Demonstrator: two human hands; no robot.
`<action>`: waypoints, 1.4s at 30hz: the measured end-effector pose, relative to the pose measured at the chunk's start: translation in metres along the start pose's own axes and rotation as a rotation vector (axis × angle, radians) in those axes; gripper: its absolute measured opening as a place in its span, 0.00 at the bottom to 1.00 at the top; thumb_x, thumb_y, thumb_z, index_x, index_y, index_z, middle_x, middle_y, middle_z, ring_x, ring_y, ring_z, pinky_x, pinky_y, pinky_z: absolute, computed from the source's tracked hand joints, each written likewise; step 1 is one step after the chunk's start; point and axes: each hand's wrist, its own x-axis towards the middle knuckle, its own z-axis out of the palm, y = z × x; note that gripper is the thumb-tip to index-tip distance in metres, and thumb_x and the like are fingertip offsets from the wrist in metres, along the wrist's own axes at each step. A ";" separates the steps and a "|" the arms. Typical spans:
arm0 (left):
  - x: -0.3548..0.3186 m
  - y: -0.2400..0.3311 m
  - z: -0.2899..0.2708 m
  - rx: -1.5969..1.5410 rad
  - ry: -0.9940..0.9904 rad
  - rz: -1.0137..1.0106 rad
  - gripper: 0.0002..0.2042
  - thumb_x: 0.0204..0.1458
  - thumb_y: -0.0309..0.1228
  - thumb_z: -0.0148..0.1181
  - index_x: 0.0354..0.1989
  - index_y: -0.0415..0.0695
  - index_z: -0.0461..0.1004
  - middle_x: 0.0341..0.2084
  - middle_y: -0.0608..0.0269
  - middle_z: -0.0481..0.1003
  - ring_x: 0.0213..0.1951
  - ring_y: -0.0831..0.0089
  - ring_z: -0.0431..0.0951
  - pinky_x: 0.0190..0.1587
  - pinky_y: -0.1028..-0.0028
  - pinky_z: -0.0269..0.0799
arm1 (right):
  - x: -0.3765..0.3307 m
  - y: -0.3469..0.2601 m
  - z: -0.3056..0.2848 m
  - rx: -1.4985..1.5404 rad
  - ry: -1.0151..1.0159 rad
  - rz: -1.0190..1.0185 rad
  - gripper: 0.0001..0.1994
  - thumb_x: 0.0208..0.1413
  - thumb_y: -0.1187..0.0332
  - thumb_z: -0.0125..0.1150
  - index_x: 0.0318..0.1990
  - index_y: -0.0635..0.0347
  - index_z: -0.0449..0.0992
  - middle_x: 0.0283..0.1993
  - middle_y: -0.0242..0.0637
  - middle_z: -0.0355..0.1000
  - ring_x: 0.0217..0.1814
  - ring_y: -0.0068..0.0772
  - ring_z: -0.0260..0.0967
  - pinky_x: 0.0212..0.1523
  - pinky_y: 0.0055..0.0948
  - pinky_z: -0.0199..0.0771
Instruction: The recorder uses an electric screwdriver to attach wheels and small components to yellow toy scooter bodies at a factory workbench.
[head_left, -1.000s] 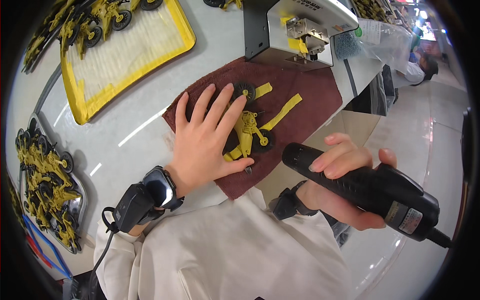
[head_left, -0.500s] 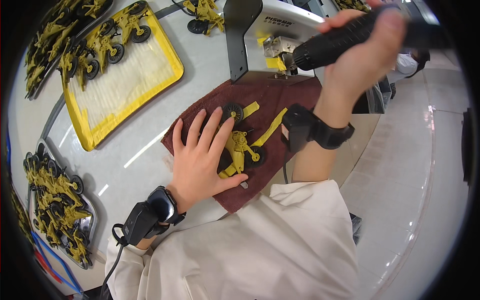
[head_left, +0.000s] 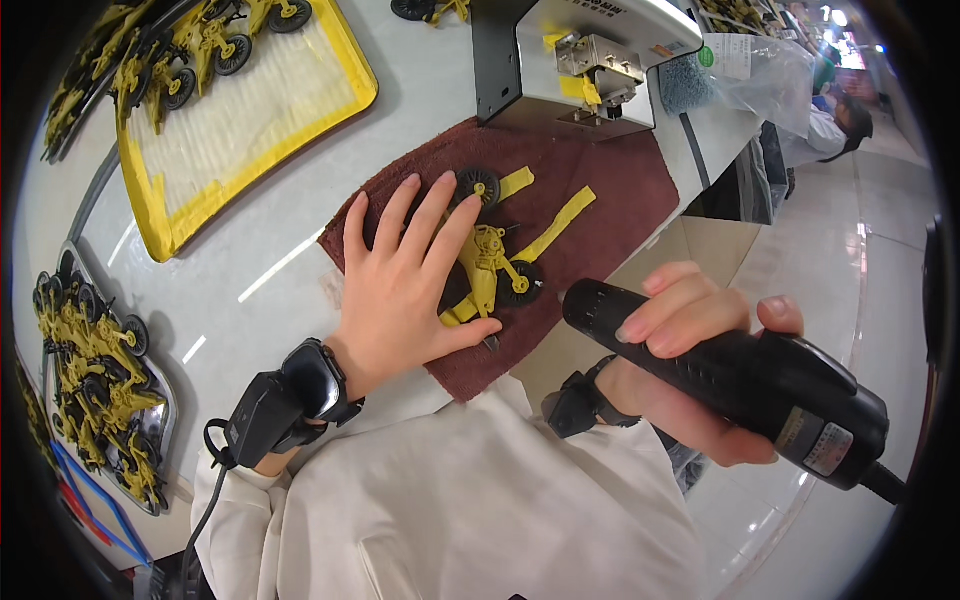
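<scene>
Head view, left hand [head_left: 405,285] flat, open on yellow toy motorcycle [head_left: 487,272], right hand [head_left: 690,370] gripping black electric screwdriver [head_left: 730,375], yellow tray [head_left: 225,120] holding more motorcycles [head_left: 190,55].

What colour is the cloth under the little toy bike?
Dark maroon cloth, seen in the head view, under the yellow toy motorcycle.

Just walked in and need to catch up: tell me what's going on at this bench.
A person in a white coat is working on a small yellow plastic toy vehicle with black wheels that lies on a dark red cloth on the white table. The left hand presses flat on the toy, holding it down. The right hand grips a black corded electric screwdriver, its tip close to the toy's wheel. More yellow toys fill a yellow-rimmed tray and a side tray.
</scene>
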 end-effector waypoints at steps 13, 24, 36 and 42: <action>0.000 0.004 0.000 -0.011 -0.028 -0.042 0.45 0.27 0.51 0.68 0.59 0.50 0.58 0.59 0.57 0.56 0.60 0.54 0.54 0.58 0.46 0.44 | -0.017 0.031 0.005 0.034 0.033 0.117 0.40 0.49 0.31 0.40 0.50 0.64 0.56 0.19 0.38 0.65 0.13 0.33 0.62 0.29 0.37 0.67; 0.002 0.002 -0.007 -0.070 0.001 -0.063 0.45 0.27 0.51 0.66 0.59 0.46 0.59 0.56 0.52 0.58 0.58 0.55 0.56 0.58 0.48 0.46 | 0.024 0.035 0.004 0.159 0.125 0.247 0.39 0.52 0.36 0.38 0.51 0.72 0.58 0.18 0.38 0.65 0.13 0.34 0.62 0.28 0.35 0.65; 0.006 0.002 -0.006 -0.066 -0.021 -0.043 0.45 0.27 0.48 0.65 0.59 0.44 0.58 0.56 0.50 0.57 0.57 0.52 0.56 0.58 0.49 0.45 | 0.124 0.059 -0.003 -0.715 0.369 -0.140 0.35 0.50 0.34 0.35 0.40 0.65 0.63 0.16 0.42 0.66 0.16 0.38 0.64 0.22 0.34 0.71; 0.000 0.002 -0.007 -0.065 -0.013 -0.054 0.45 0.27 0.48 0.66 0.60 0.45 0.58 0.56 0.50 0.57 0.58 0.52 0.56 0.58 0.49 0.45 | 0.083 0.041 0.011 -0.444 0.208 0.229 0.36 0.49 0.35 0.38 0.44 0.66 0.61 0.17 0.39 0.66 0.15 0.37 0.63 0.22 0.35 0.68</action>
